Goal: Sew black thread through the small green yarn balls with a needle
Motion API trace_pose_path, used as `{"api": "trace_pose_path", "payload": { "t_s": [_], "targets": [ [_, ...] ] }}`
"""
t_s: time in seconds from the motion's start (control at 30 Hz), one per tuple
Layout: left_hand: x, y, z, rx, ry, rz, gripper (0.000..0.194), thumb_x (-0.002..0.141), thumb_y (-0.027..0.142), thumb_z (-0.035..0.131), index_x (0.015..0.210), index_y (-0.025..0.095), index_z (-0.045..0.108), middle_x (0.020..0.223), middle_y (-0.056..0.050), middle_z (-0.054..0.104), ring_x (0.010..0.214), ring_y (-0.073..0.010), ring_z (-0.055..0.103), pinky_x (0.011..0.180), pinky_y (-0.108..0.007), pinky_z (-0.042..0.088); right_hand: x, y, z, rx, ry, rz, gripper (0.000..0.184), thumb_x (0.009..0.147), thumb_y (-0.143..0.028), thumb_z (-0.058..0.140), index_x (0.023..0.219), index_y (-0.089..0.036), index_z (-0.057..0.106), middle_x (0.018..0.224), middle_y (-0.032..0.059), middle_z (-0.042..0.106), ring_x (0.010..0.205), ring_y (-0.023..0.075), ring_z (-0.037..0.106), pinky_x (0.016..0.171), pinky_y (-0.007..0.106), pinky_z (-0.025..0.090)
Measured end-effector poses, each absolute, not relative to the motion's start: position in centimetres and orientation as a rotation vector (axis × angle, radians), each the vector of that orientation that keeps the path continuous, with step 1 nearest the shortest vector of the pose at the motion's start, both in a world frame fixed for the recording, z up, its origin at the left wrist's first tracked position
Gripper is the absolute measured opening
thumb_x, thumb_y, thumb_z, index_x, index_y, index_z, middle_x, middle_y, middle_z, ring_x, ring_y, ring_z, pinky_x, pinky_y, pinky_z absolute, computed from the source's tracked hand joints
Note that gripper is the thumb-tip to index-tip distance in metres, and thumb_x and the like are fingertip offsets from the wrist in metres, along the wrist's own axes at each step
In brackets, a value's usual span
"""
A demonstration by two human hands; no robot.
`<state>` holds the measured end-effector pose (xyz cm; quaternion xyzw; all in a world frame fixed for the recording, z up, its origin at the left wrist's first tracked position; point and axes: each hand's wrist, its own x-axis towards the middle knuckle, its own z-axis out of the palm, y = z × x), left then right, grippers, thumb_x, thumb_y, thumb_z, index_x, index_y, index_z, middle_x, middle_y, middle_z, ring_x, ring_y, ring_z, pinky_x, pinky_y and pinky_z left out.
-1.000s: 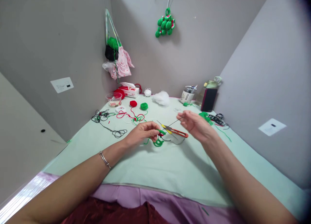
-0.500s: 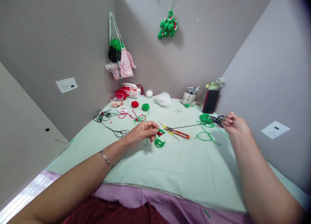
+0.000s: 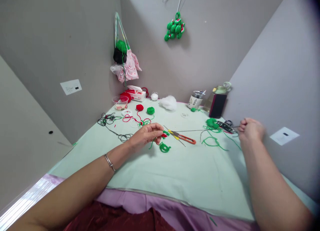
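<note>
My left hand (image 3: 147,135) pinches a small red and green crochet piece (image 3: 164,135) above the pale green table cover (image 3: 175,171). A thin dark thread (image 3: 200,130) runs taut from that piece to my right hand (image 3: 250,130), which is far out to the right with its fingers closed on the thread's end. A loose coil of green yarn (image 3: 164,147) lies just below the left hand. Orange-handled snips (image 3: 183,137) lie between the two hands, under the thread.
Green yarn strands (image 3: 212,139), a black clip (image 3: 226,125), a tin of tools (image 3: 196,99) and a dark bottle (image 3: 217,102) sit at the right back. Red and green yarn balls (image 3: 145,108), black thread (image 3: 112,122), stuffing (image 3: 168,102), a bowl (image 3: 120,102) and tissue box (image 3: 135,93) sit further left.
My right hand has drawn the thread from near the middle out to the far right, pulling it taut. My left hand has kept its hold on the crochet piece.
</note>
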<state>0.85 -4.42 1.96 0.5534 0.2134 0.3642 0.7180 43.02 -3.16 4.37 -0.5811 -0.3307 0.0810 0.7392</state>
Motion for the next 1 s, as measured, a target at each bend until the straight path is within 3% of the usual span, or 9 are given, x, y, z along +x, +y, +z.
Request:
{"api": "trace_pose_path", "payload": {
  "t_s": [0.1, 0.23, 0.3, 0.4, 0.53, 0.67, 0.8, 1.0],
  "targets": [
    [1.0, -4.4, 1.7, 1.243, 0.499, 0.840, 0.024, 0.076, 0.031, 0.076, 0.087, 0.015, 0.061, 0.081, 0.001, 0.060, 0.065, -0.0078, 0.056, 0.068, -0.024, 0.048, 38.5, -3.4, 5.1, -1.271, -0.788, 0.252, 0.017, 0.081, -0.005, 0.058, 0.091, -0.019, 0.060, 0.054, -0.0050, 0.048, 0.040, 0.0061, 0.032, 0.042, 0.024, 0.019],
    [1.2, -4.4, 1.5, 1.262, 0.549, 0.848, 0.025, 0.077, 0.031, 0.075, 0.091, 0.016, 0.060, 0.083, 0.001, 0.058, 0.065, -0.0085, 0.057, 0.071, -0.027, 0.051, 29.7, -5.6, 4.7, -1.259, -1.503, 0.199, 0.017, 0.088, -0.021, 0.057, 0.099, -0.017, 0.070, 0.070, -0.0002, 0.054, 0.053, 0.0090, 0.041, 0.049, 0.024, 0.031],
    [1.3, -4.5, 1.5, 1.264, 0.551, 0.855, 0.025, 0.078, 0.031, 0.075, 0.091, 0.017, 0.058, 0.083, 0.002, 0.056, 0.065, -0.0084, 0.058, 0.070, -0.027, 0.051, 25.9, -6.9, 4.0, -1.159, -1.858, 0.111, 0.020, 0.090, -0.023, 0.059, 0.108, -0.019, 0.067, 0.078, 0.0017, 0.057, 0.064, 0.0122, 0.049, 0.059, 0.026, 0.041],
    [1.4, -4.7, 1.5, 1.273, 0.540, 0.847, 0.024, 0.080, 0.032, 0.073, 0.092, 0.018, 0.057, 0.081, 0.003, 0.055, 0.066, -0.0085, 0.059, 0.069, -0.025, 0.051, 22.6, -8.3, 3.0, -0.979, -2.192, -0.035, 0.030, 0.092, -0.022, 0.060, 0.122, -0.020, 0.060, 0.088, 0.0050, 0.060, 0.071, 0.0143, 0.055, 0.067, 0.027, 0.046],
    [1.6, -4.9, 1.3, 1.280, 0.519, 0.797, 0.023, 0.084, 0.035, 0.069, 0.092, 0.017, 0.057, 0.081, 0.002, 0.057, 0.065, -0.0086, 0.059, 0.067, -0.024, 0.051, 21.8, -8.6, 2.3, -0.948, -2.235, -0.183, 0.015, 0.096, -0.020, 0.054, 0.104, -0.019, 0.066, 0.086, 0.0068, 0.063, 0.077, 0.0160, 0.060, 0.069, 0.026, 0.046],
    [1.9, -4.9, 1.1, 1.320, 0.523, 0.823, 0.029, 0.089, 0.044, 0.061, 0.096, 0.016, 0.058, 0.080, 0.000, 0.059, 0.065, -0.0099, 0.061, 0.068, -0.027, 0.054, 22.1, -8.4, 2.4, -1.085, -2.118, 0.077, 0.012, 0.095, -0.025, 0.058, 0.092, -0.018, 0.068, 0.078, 0.0026, 0.059, 0.064, 0.0116, 0.052, 0.061, 0.024, 0.041],
    [2.1, -4.9, 0.8, 1.405, 0.538, 0.866, 0.035, 0.078, 0.038, 0.075, 0.100, 0.016, 0.057, 0.078, 0.002, 0.060, 0.063, -0.0107, 0.062, 0.064, -0.027, 0.054, 21.9, -8.7, 3.0, -1.243, -2.025, 0.384, 0.018, 0.093, -0.029, 0.059, 0.082, -0.018, 0.067, 0.074, 0.0006, 0.058, 0.061, 0.0108, 0.048, 0.058, 0.025, 0.038],
    [2.1, -4.9, 0.9, 1.382, 0.611, 0.869, 0.028, 0.080, 0.038, 0.072, 0.088, 0.014, 0.060, 0.077, 0.000, 0.063, 0.063, -0.0099, 0.062, 0.065, -0.026, 0.054, 21.9, -8.8, 3.6, -1.294, -1.942, 0.605, 0.027, 0.095, -0.038, 0.053, 0.088, -0.017, 0.068, 0.077, 0.0019, 0.061, 0.067, 0.0126, 0.050, 0.059, 0.025, 0.039]
  ]
}}
